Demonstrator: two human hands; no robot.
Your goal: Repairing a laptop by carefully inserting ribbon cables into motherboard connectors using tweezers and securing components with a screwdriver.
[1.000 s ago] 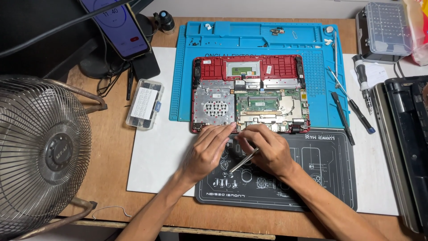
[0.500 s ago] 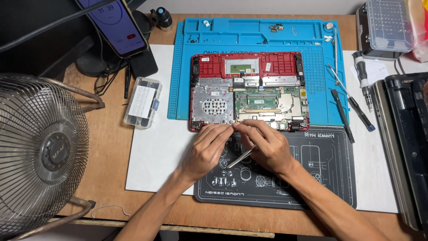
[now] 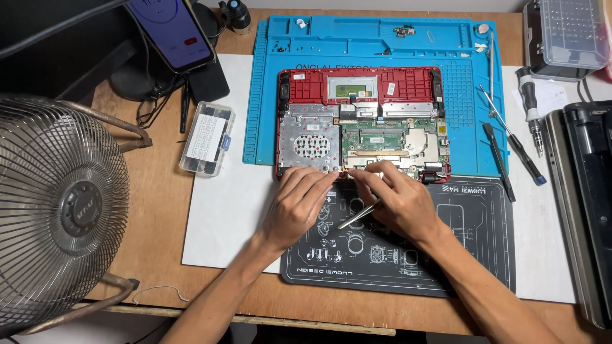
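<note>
my left hand and right hand meet at the near edge of the opened red laptop, fingertips of both bunched together over a small part at the lower rim of its green circuit board; what exactly they pinch is too small to tell. compared with a second ago, both hands sit a touch closer to the board edge and closer to each other, while the metal tweezers remain tucked under my right palm, tips pointing away from the laptop and unused. that suggests finger work on a connector or cable rather than tool work. the laptop lies face down on the blue repair mat, bottom cover off, its silver shield plate left of the board and the red shell framing both. just below the laptop lies a black printed mat; right of the laptop rest screwdrivers; left of it stands a clear parts box, with a wire-caged fan farther left.
</note>
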